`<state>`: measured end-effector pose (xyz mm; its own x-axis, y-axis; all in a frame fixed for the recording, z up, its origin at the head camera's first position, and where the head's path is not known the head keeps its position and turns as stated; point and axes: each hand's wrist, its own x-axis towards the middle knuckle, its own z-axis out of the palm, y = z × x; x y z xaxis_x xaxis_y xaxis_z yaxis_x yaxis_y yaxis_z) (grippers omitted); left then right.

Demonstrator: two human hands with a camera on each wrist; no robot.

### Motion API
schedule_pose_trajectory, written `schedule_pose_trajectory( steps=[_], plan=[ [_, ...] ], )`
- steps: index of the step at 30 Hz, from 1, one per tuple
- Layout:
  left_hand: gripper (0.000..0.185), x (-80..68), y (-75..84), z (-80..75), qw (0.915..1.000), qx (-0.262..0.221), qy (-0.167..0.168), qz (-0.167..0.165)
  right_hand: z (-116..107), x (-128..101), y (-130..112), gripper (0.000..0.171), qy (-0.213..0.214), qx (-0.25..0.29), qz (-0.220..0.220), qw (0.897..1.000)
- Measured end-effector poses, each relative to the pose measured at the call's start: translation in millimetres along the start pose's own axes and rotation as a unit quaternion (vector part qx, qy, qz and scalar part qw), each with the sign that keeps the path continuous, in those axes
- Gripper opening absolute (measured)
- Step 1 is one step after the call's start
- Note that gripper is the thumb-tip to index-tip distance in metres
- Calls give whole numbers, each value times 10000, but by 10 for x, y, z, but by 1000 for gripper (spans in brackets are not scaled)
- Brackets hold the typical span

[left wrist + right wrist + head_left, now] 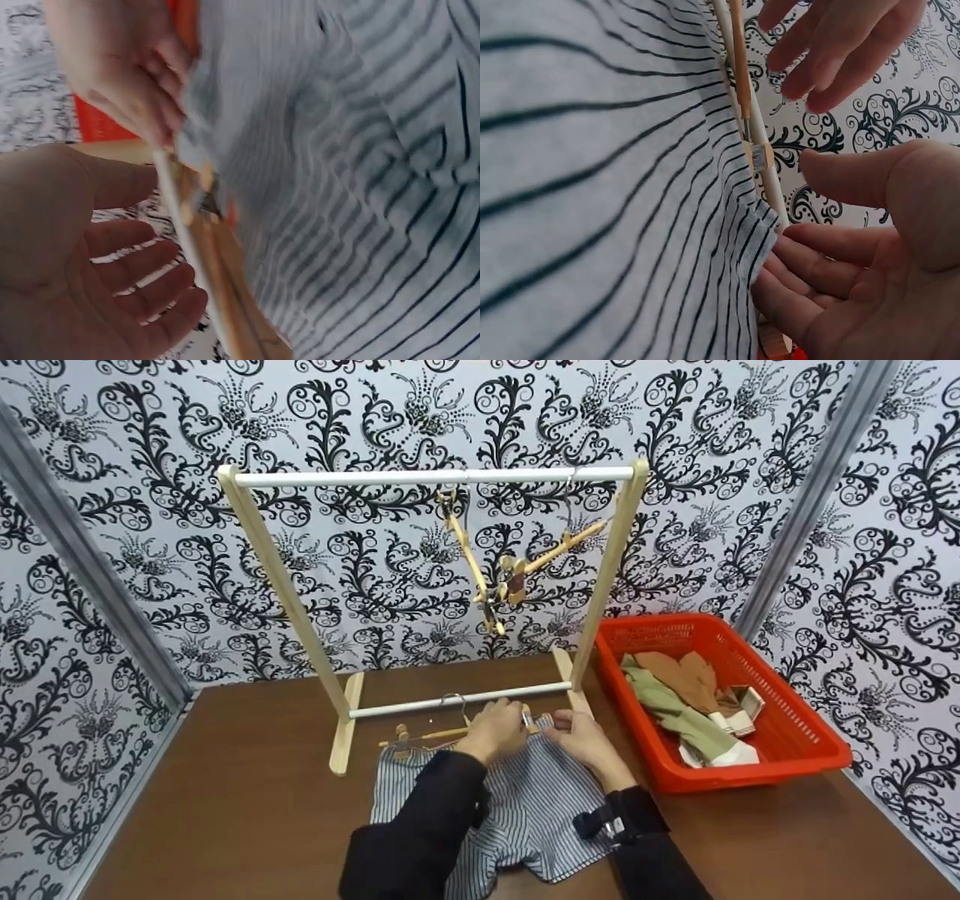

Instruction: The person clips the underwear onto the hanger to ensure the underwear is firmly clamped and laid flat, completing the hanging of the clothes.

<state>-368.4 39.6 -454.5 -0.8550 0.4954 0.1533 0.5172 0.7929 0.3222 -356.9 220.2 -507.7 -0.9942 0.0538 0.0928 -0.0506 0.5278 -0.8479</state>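
Blue-and-white striped shorts (551,787) lie on the table, waistband toward the rack. Along that waistband runs a wooden clip hanger (444,733), its metal hook pointing to the rack's lower bar. Over the hanger's right half is my left hand (496,731), fingers loosely spread beside the right clip (759,156). At the waistband's right corner is my right hand (586,741). In the right wrist view its fingers (799,289) touch the cloth edge from behind, while the thumb stands apart. The left clip (403,737) sits at the waistband's other end.
A wooden rack with a white top rail (360,478) stands behind the shorts. Two more clip hangers (471,556) (564,546) hang from it. At right, a red plastic basket (660,781) holds green clothing (675,709) and brown clothing (686,679). Patterned panels enclose the table.
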Motion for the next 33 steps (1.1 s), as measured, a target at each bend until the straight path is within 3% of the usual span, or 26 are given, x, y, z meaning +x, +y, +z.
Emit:
schedule_pose_trajectory(
  steps=[6, 11, 15, 18, 24, 33],
  plan=[
    [23, 100, -68, 124, 9986, 484, 202, 2, 13, -68, 4, 52, -144, 121, 60, 9998],
    [35, 95, -146, 196, 9979, 623, -109, -120, 34, -75, 6, 52, -193, -148, 103, 9997],
    [42, 117, -262, 245, 9978, 490, -264, -367, 76, -4, -60, 45, -227, -408, -7, 9989],
    [36, 134, -338, 289, 9980, 352, -260, -461, 136, 50, -108, 30, -237, -831, -220, 9960],
    [25, 172, -333, 371, 9997, 0, 77, -226, 161, 80, -141, 12, 9, -1190, -65, 9929],
    [23, 207, -247, 456, 9962, -219, 822, 193, 62, 57, -121, 28, 209, -1404, 290, 9894]
  ],
)
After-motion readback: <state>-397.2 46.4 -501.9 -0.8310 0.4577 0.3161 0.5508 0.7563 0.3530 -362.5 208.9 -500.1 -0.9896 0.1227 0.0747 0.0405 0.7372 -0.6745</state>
